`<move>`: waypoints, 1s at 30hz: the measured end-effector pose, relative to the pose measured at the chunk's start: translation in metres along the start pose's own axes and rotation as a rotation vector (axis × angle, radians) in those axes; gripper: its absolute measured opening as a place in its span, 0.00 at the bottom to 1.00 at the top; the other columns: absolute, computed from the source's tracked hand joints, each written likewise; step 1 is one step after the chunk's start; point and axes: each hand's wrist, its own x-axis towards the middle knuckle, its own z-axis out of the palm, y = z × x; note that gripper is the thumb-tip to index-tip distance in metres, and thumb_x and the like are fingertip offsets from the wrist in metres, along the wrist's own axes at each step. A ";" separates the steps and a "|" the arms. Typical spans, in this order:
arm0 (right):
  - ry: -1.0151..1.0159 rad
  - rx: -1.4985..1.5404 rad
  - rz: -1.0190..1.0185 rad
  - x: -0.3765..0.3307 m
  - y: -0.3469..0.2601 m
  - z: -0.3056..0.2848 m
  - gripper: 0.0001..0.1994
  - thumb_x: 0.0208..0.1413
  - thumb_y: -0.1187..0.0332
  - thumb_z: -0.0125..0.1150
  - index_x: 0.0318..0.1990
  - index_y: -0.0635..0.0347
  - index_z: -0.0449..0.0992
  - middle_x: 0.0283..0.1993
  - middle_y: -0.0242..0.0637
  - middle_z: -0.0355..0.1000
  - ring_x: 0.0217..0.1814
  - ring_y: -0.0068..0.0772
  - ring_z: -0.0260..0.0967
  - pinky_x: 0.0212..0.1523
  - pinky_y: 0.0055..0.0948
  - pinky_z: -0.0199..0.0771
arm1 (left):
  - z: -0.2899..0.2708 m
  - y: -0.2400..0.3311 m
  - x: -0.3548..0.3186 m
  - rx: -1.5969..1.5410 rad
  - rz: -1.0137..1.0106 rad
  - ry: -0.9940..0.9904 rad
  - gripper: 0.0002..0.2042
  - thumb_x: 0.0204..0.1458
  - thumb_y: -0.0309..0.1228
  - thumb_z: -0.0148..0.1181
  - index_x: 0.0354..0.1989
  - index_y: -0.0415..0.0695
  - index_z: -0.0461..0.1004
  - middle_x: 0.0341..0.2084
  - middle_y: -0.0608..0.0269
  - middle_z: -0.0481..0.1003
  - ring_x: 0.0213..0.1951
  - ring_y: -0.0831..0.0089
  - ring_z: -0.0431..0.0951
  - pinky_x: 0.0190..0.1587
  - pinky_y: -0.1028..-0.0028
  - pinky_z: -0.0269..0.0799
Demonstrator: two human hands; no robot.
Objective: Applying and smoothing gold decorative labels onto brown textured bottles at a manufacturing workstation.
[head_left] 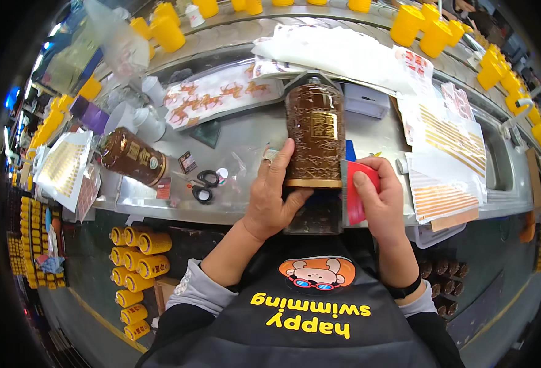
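A brown embossed bottle with gold characters and a gold band at its base lies in front of me, its neck pointing away. My left hand grips its lower left side, with the thumb at the base and the fingers along the side. A ring shows on that hand. In my right hand is a red scraper with a grey edge, pinched between thumb and fingers. The grey edge is at the lower right side of the bottle; whether it presses on the glass I cannot tell.
On the left lie a second brown bottle, black scissors and small cards. Decal sheets lie behind, white papers farther back, gold-striped sheets at right. Yellow bottles line the far conveyor; more stand below left.
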 end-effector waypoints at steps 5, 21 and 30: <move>-0.080 0.409 0.120 -0.003 0.003 -0.013 0.10 0.63 0.72 0.56 0.50 0.62 0.69 0.41 0.33 0.74 0.38 0.19 0.71 0.40 0.20 0.73 | -0.006 -0.002 -0.009 -0.098 -0.095 -0.029 0.36 0.52 0.40 0.65 0.67 0.37 0.58 0.58 0.41 0.67 0.61 0.42 0.64 0.68 0.48 0.46; -0.216 0.393 0.185 -0.004 0.005 -0.010 0.12 0.61 0.72 0.61 0.50 0.62 0.71 0.42 0.30 0.74 0.42 0.15 0.69 0.45 0.19 0.71 | 0.005 0.006 0.002 -0.606 -0.315 0.063 0.23 0.60 0.34 0.57 0.61 0.36 0.63 0.55 0.49 0.66 0.57 0.59 0.67 0.62 0.66 0.58; -0.085 0.561 0.136 -0.006 0.014 -0.033 0.11 0.61 0.73 0.59 0.50 0.62 0.71 0.44 0.32 0.74 0.44 0.17 0.70 0.47 0.20 0.72 | -0.010 0.001 -0.019 0.081 0.325 0.132 0.09 0.52 0.26 0.60 0.42 0.49 0.78 0.38 0.61 0.79 0.52 0.59 0.74 0.69 0.49 0.48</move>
